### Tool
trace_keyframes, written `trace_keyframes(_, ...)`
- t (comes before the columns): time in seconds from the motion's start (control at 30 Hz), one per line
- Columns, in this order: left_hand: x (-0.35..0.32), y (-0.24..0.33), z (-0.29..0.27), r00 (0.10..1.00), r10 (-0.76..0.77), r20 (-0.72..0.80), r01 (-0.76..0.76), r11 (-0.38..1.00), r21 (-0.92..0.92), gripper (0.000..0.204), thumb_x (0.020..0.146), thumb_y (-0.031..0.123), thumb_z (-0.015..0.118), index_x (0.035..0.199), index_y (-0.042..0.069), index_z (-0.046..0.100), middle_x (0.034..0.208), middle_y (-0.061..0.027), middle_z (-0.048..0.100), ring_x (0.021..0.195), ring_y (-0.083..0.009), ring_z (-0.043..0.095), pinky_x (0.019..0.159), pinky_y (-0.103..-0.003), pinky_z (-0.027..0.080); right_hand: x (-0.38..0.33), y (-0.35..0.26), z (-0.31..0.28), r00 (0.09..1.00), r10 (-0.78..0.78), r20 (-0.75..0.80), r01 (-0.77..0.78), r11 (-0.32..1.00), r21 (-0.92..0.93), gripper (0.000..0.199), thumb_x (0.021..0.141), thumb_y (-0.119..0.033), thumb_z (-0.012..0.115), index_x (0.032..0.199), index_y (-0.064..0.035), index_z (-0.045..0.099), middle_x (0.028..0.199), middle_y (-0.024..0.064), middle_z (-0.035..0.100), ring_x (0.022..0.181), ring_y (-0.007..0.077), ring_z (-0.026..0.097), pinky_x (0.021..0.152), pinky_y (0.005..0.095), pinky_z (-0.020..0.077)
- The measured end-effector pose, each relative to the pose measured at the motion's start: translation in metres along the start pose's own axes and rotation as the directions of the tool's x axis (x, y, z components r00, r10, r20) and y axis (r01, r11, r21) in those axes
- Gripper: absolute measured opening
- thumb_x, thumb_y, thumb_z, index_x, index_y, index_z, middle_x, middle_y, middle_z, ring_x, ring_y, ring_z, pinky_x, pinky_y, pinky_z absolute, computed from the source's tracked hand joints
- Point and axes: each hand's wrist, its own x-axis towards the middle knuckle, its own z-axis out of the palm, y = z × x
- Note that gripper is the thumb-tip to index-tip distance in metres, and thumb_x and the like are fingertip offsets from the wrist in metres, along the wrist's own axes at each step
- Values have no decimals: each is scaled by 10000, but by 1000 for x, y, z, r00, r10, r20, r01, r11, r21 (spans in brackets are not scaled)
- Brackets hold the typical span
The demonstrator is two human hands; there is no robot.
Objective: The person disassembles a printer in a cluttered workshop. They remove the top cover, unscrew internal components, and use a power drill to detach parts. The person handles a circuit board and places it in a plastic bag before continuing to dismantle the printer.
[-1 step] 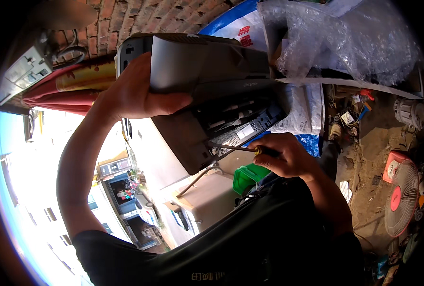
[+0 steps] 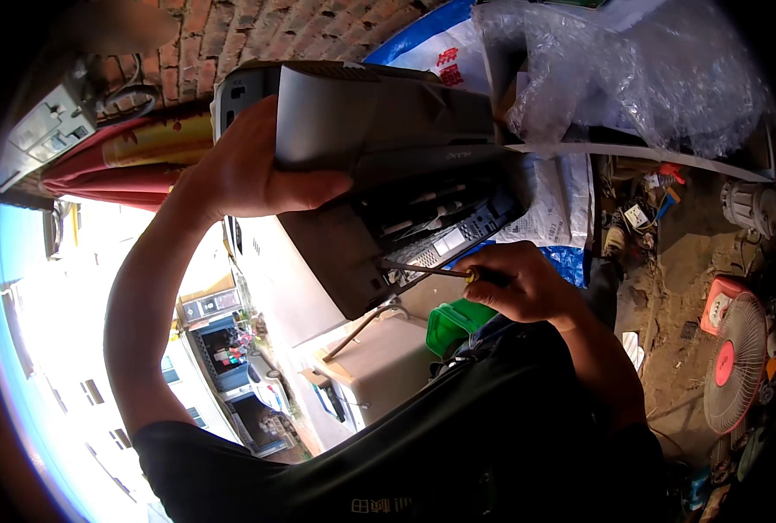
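A grey and black electronic device, which looks like a desktop computer case, stands tilted in front of me, with a dark gap along its side. Cables and a perforated metal strip show inside the gap. My left hand is wrapped round the case's grey plastic front panel, thumb on the near side. In my right hand is a screwdriver with a partly yellow handle. Its shaft points left, and the tip meets the case near the lower corner of the gap; exact contact is too dark to tell.
A green bin is below the case. Clear plastic wrap lies over a box at the upper right. A pink fan and a metal motor-like part are on the right. A brick wall rises behind.
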Motion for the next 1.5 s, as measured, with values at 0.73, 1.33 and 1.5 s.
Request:
trace_keyframes(0.73,-2,-19,1,998,-46,31,42,993,109,606,670,561,758,1031,81,679,929,-159,656,892,-358,603,807,-436,475,13,-104,-35,991,103,87,-41,846,-532,302,807,-242,780,970,-2,697,737,155,672,616,282,663,560,342,481)
trace_keyframes(1.33,-18,-4,4,917,228,-329,-119,940,319,582,698,461,829,1051,29,665,976,-172,638,930,-347,632,817,-427,510,7,-41,-7,1000,-20,22,23,990,-138,249,855,-217,713,951,12,728,769,157,707,618,212,659,576,312,500)
trace_keyframes(1.5,-56,67,11,779,623,-71,-551,734,397,249,840,120,705,1047,3,632,974,-182,632,831,-261,677,674,-368,554,-1,-42,-8,998,-45,-37,34,970,-243,258,845,-171,736,1009,26,710,672,100,673,547,120,585,521,277,433)
